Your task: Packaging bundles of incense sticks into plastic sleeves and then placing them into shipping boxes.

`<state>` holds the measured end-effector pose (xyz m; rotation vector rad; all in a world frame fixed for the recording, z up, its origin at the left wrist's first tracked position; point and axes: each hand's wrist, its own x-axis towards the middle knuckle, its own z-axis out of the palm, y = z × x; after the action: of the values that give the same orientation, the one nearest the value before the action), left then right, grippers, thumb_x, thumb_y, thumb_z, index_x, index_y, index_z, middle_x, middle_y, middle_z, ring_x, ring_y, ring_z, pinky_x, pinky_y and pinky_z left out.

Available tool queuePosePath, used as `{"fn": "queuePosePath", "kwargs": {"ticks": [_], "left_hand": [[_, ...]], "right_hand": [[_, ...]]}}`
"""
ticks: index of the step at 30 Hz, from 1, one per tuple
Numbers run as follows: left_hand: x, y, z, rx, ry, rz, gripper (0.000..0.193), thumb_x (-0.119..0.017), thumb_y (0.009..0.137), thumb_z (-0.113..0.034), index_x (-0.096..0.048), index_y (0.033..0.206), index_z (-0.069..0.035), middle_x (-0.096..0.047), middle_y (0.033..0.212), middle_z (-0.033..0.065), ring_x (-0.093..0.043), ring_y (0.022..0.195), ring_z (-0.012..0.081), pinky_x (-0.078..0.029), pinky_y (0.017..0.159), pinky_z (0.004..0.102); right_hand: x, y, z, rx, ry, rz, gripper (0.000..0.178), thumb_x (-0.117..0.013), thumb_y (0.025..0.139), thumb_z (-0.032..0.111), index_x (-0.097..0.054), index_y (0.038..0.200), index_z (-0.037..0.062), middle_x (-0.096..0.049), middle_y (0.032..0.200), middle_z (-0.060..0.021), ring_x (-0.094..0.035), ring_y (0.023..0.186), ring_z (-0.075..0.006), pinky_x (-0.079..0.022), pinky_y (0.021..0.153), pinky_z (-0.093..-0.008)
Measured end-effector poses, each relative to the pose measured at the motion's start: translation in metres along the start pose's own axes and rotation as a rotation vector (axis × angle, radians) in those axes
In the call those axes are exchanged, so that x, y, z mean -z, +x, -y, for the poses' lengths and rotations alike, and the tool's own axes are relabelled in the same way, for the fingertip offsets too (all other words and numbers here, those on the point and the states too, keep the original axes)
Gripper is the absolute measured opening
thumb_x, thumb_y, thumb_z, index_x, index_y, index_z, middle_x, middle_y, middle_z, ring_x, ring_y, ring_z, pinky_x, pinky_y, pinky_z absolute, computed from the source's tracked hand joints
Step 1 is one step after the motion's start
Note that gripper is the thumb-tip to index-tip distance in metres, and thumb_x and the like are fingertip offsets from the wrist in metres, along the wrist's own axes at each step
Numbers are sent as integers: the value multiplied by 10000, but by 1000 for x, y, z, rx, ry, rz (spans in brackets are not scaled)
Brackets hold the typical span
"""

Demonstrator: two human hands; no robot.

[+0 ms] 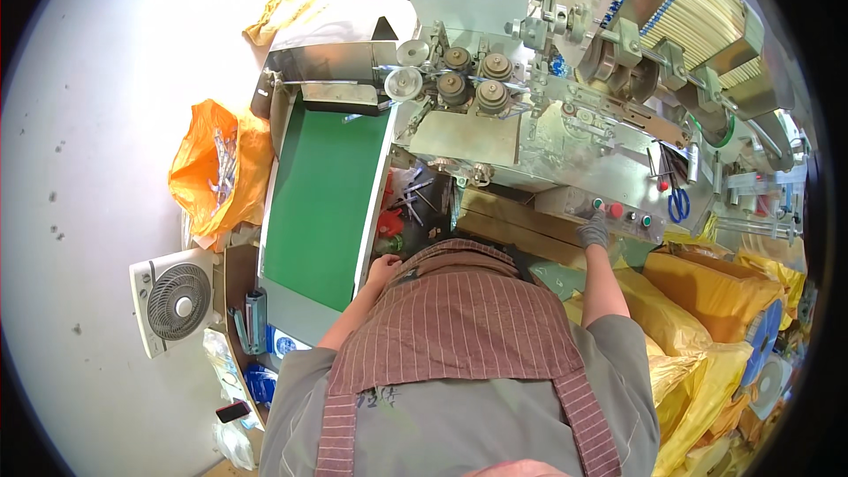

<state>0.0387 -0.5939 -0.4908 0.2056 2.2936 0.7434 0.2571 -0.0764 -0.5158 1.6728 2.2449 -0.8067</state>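
Observation:
My left hand (pixel 385 268) is bare and sits beside the right edge of a green conveyor belt (pixel 322 203). Its fingers look curled in, and nothing shows in them. In a grey glove, my right hand (pixel 593 232) is at the front of a control box (pixel 565 203), with its fingers reaching up just below a green button (pixel 598 204). A red button (pixel 616 211) sits beside that one. Whether a fingertip presses anything is too small to tell. Above the hands stands a machine with several dark round rollers (pixel 493 95) and a flat metal plate (pixel 464 137).
An orange bag (pixel 199 168) of thin pieces hangs left of the belt, above a box fan (pixel 177 300). Blue-handled scissors (pixel 678 203) lie on the machine's right side. Yellow bags (pixel 671 314) crowd the right. Loose thin pieces (pixel 411 199) lie below the rollers.

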Motion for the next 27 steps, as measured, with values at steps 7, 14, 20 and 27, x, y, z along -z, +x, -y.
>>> {"fn": "queuePosePath", "kwargs": {"ticks": [7,14,20,27], "left_hand": [[1,-2,1,-5,20,-6,301,-676,800,-247,-663,995,-18,-685,873,152,-663,813,255,-509,734,343],[-1,-4,2,-11,42,20,359,-657,835,-305,-654,1012,8,-686,897,127,-657,833,218,-500,732,329],[-4,-7,1,30,62,1,337,-651,830,-292,-658,1003,-3,-684,893,124,-654,846,232,-497,744,338],[-4,-4,5,59,30,-25,321,-668,784,-287,-674,970,-25,-683,891,165,-661,851,291,-512,756,365]], "right_hand": [[8,-5,9,-20,-36,28,942,-704,684,115,-161,1453,154,-520,1266,-217,-523,1141,-382,-418,950,-405],[1,0,-4,53,-3,0,955,-695,684,114,-140,1461,148,-518,1271,-222,-534,1128,-378,-420,937,-409],[6,-8,1,52,23,21,855,-660,712,67,-204,1435,78,-517,1244,-199,-524,1110,-309,-395,949,-334],[12,-12,6,83,24,-4,850,-649,700,65,-214,1430,65,-512,1242,-205,-517,1119,-316,-389,957,-329]]}}
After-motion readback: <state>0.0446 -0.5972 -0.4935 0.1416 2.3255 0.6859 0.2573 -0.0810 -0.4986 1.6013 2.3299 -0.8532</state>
